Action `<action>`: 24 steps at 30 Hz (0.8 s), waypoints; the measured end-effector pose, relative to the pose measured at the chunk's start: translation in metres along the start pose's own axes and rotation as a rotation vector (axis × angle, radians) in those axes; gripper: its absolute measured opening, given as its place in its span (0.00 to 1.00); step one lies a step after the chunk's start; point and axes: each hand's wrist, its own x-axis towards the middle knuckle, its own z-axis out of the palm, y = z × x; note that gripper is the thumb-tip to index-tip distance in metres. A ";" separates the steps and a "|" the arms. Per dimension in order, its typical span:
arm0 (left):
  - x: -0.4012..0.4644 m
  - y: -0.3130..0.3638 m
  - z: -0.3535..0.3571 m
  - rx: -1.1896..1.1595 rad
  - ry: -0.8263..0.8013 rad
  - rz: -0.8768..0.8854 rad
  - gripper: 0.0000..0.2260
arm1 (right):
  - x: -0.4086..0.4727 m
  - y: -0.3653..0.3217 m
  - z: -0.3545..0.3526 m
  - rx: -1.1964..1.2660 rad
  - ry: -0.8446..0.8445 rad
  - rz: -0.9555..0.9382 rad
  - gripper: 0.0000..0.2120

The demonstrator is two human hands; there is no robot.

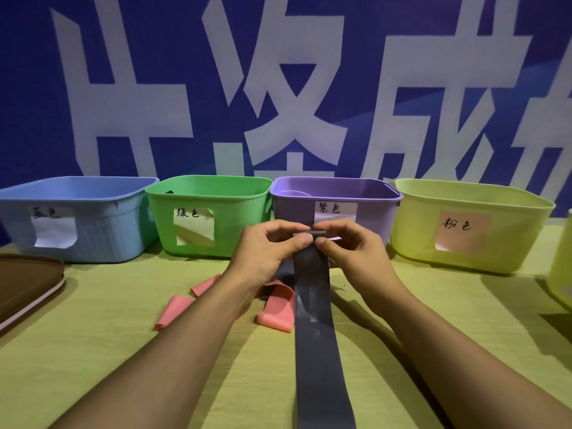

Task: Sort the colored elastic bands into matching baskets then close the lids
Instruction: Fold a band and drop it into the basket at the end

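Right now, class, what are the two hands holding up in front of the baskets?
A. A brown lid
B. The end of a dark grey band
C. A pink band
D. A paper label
B: the left hand and right hand both pinch the rolled top end of the dark grey band, which hangs down toward the camera, while the pink bands lie on the table.

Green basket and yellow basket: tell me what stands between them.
The purple basket stands between the green basket and the yellow basket, seen in the head view.

Head view, looking forward and down (close) over table (93,320), baskets beyond
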 end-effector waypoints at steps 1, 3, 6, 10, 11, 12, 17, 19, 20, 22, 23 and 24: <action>0.000 -0.001 0.000 -0.009 0.002 -0.007 0.08 | 0.000 0.001 -0.001 -0.007 -0.008 0.008 0.11; 0.000 -0.001 0.001 -0.030 0.008 -0.019 0.08 | 0.000 0.002 -0.001 0.014 -0.017 0.039 0.11; -0.001 0.000 0.002 -0.032 0.010 -0.014 0.09 | 0.000 0.001 0.002 0.121 0.017 0.099 0.09; -0.003 0.002 0.002 -0.060 -0.004 -0.004 0.09 | -0.001 0.000 0.005 0.018 0.049 0.133 0.19; -0.003 0.002 0.002 -0.060 -0.008 -0.003 0.09 | -0.002 0.001 0.005 -0.005 0.041 0.126 0.17; -0.003 0.003 0.003 -0.057 -0.008 -0.002 0.10 | -0.002 0.000 0.005 -0.009 0.034 0.115 0.15; -0.004 0.003 0.002 -0.058 -0.013 -0.002 0.10 | -0.003 0.002 0.005 0.013 -0.002 0.082 0.10; -0.005 0.003 0.002 -0.049 -0.022 -0.009 0.11 | -0.003 0.004 0.004 0.018 -0.016 0.088 0.09; -0.004 0.003 0.001 -0.040 -0.028 -0.015 0.11 | -0.002 0.005 0.003 0.018 -0.018 0.091 0.09; -0.004 0.002 0.000 -0.037 -0.049 -0.019 0.14 | -0.002 0.006 0.003 0.032 -0.020 0.099 0.08; -0.004 0.001 -0.001 -0.054 -0.061 -0.022 0.16 | -0.002 0.007 0.003 0.043 -0.025 0.103 0.08; -0.003 0.001 -0.001 -0.070 -0.069 -0.029 0.17 | -0.002 0.007 0.002 0.044 -0.031 0.100 0.07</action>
